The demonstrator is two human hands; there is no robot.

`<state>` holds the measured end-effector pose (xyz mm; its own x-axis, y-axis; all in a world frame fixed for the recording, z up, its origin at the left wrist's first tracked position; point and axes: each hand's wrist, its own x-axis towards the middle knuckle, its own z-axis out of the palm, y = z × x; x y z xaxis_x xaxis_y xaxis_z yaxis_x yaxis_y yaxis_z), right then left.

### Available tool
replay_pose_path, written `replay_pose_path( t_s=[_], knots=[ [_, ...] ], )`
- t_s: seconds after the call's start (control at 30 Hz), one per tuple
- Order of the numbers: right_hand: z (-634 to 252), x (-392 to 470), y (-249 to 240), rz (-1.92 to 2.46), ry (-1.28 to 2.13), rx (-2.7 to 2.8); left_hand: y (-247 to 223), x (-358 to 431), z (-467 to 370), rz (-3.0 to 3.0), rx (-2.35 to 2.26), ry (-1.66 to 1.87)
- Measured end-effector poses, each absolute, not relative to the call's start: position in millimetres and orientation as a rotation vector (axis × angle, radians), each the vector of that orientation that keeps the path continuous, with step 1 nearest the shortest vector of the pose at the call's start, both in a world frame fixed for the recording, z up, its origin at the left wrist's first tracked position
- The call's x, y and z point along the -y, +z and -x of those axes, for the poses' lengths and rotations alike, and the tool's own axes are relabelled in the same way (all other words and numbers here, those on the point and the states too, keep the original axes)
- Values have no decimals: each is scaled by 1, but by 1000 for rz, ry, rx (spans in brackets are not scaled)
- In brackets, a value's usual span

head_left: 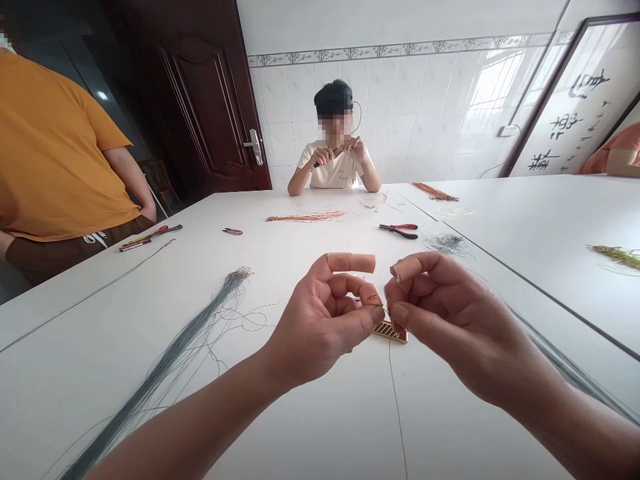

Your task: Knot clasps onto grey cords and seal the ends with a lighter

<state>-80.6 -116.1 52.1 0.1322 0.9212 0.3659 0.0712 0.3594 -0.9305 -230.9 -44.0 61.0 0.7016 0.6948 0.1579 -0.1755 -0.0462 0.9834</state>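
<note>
My left hand (330, 313) is closed, thumb and a finger pinching the end of a thin dark cord. Opposite it, my right hand (445, 313) pinches the same short stretch, its fingertips almost touching the left ones. Flesh-coloured covers sit on fingers of both hands. Just below and behind the fingertips is a small abacus-like piece (393, 331) with a gold and red frame, partly hidden by my right fingers. A thin grey cord (397, 407) runs from under the hands toward the table's near edge. Whether it joins the pinched bit is hidden.
On the white table (310, 427), a bundle of grey-green cords (185, 353) lies left. Farther off are red-handled pliers (399, 231), small snips (233, 231), an orange cord bundle (307, 217) and a grey tangle (447, 245). A co-worker (337, 160) sits opposite; another person (57, 147) stands left.
</note>
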Motion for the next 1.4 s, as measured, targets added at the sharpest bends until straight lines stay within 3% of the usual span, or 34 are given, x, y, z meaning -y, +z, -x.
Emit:
replay_pose_path(
  t_s=[0.23,0.37,0.5,0.7,0.97,1.1,1.23,1.4],
  knots=[
    [78,116,57,1057,790,1372,64,43,228,-1410,-483,765],
    [62,110,50,1175,527,1399,53,50,234,-1271,-561,759],
    [46,102,14,1565,144,1782,28,57,253,-1159,-730,570],
    [51,97,-43,1639,99,1976,10,54,266,-1128,-736,569],
    [56,98,-57,1753,203,1848,12,57,268,-1093,-701,585],
    [69,111,-28,1748,411,1698,17,61,269,-1114,-666,579],
    [93,128,16,1397,814,1473,21,65,267,-1154,-582,640],
    [108,131,32,1320,968,1411,18,65,265,-1171,-539,660]
  ],
)
